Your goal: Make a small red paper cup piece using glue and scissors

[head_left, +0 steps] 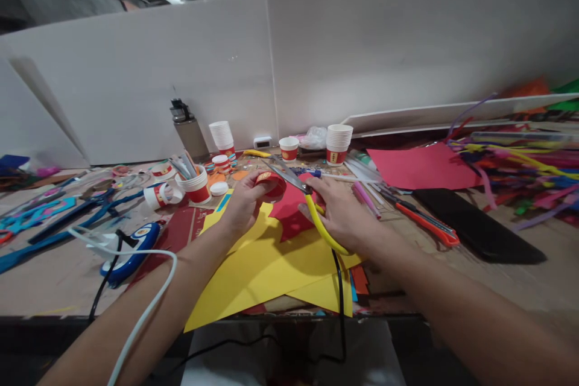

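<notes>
My left hand pinches a curved red paper cup piece with a gold emblem on it. My right hand grips yellow-handled scissors, their metal blades pointing up and left across the cup piece. Whether the blades touch the paper I cannot tell. Below both hands lie yellow paper sheets, with a red sheet on top of them.
Paper cups stand in stacks at the back, and one cup holds pens. To the right lie a red utility knife, a black phone-like slab and pink paper. A white cable crosses near my left forearm.
</notes>
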Tool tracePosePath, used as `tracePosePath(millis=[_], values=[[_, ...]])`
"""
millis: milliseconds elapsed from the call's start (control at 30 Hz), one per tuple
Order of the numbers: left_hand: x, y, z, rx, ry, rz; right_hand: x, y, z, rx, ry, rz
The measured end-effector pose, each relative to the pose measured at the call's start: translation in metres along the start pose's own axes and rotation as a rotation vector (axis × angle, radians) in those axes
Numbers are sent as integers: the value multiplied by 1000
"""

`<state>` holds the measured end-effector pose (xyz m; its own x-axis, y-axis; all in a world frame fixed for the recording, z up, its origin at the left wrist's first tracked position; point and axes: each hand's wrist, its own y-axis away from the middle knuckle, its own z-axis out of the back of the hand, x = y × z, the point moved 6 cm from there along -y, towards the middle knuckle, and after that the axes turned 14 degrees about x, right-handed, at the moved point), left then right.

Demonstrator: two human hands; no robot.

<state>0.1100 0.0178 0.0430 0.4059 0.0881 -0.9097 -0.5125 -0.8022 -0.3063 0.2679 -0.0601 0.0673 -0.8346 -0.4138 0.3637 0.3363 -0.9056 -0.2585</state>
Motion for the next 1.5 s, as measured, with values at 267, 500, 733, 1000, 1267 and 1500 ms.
tracePosePath(millis=[267,500,733,1000,1267,1500], values=[[4,2,-4,131,-179,12,3,4,-4,26,146,-21],[3,4,-5,138,-222,36,2,3,-5,26,160,-24],[1,5,-11,149,-198,49,1,3,-5,30,179,-21],[1,4,-8,159,-227,84,2,3,-4,50,176,-17],[0,4,-6,171,-250,85,2,3,-4,65,168,-26],[-1,4,-7,202,-247,73,1,4,-4,53,206,-34]])
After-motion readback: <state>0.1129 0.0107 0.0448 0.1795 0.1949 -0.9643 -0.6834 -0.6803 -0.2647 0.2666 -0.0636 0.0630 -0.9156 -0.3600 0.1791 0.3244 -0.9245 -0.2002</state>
